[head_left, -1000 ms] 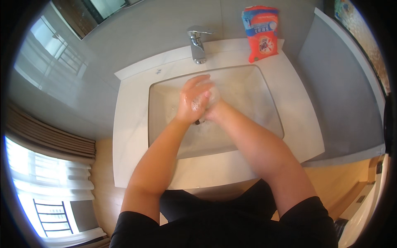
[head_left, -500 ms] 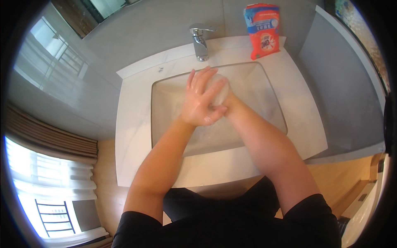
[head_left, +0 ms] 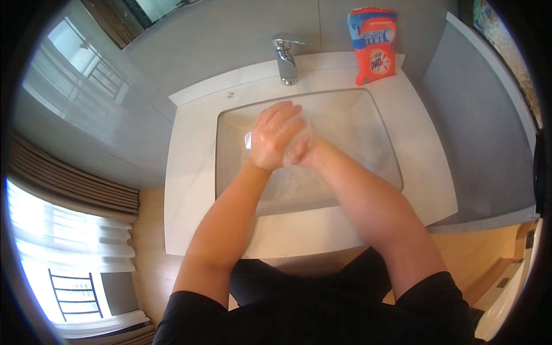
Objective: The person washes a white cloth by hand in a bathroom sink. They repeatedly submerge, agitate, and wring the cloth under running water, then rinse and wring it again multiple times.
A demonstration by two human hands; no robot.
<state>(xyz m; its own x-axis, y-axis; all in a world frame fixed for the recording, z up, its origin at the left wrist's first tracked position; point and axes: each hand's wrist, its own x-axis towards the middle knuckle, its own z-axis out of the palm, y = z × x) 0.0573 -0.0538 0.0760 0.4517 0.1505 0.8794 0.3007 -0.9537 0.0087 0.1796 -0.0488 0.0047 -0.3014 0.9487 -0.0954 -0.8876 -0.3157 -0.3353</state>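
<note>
Countertop, white with faint grey veining and a bowed front edge, is fitted with a raised strip along the wall and a recessed rectangular basin with rounded corners. Behind the basin, a chrome single-lever faucet is mounted, its lever pointed to the right. At the back right corner, a red and blue packet is stood upright near the wall. Above the basin, the left hand is laid over the right hand, its fingers close together and gently curved; the right hand is largely covered. White lather is spread between and over both; whether anything solid is enclosed cannot be told. Beside the left hand, a small white object is partly hidden. Glossy grey wall panels are set behind, a window being reflected at the left. A grey partition is placed at the right. At the lower left, a barred window is hung with sheer white curtain and brown pleated fabric; wood-toned flooring is laid below.
</note>
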